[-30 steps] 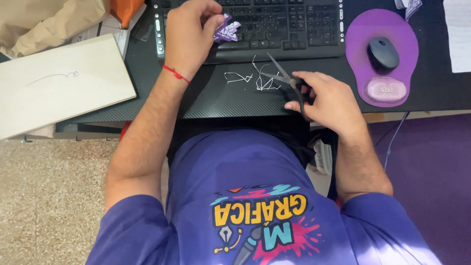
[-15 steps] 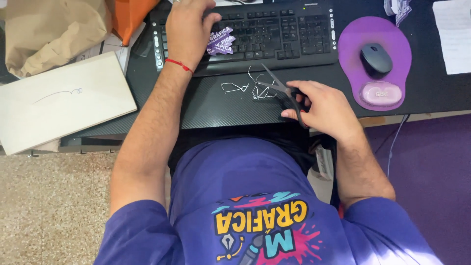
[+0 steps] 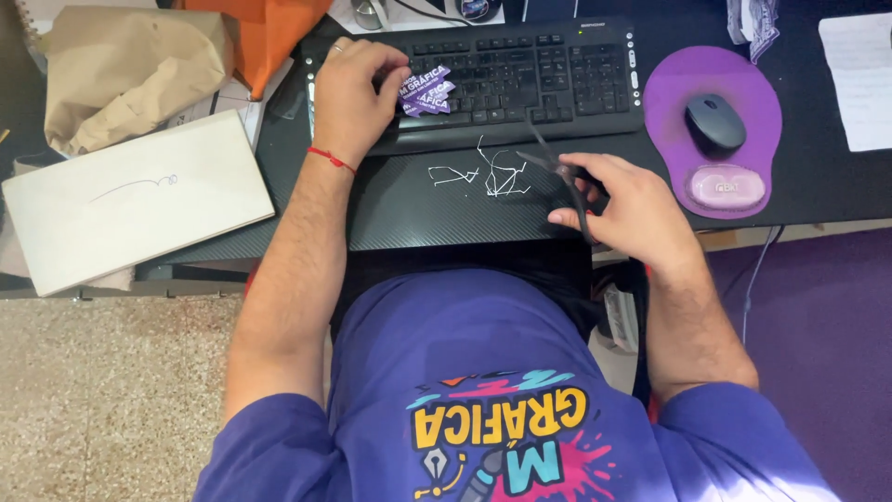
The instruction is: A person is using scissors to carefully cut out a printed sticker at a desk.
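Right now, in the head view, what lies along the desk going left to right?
Flat cream-coloured box → left hand holding small purple printed stickers → thin white paper trimmings → right hand gripping black scissors → dark grey computer mouse on purple mouse pad.

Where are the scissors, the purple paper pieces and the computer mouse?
scissors (image 3: 557,172), head view, on the dark blades.
purple paper pieces (image 3: 427,91), head view, on the middle piece.
computer mouse (image 3: 714,122), head view, on its top.

Black desk (image 3: 409,209) bears keyboard (image 3: 520,79), mousepad (image 3: 711,125), box (image 3: 139,209).
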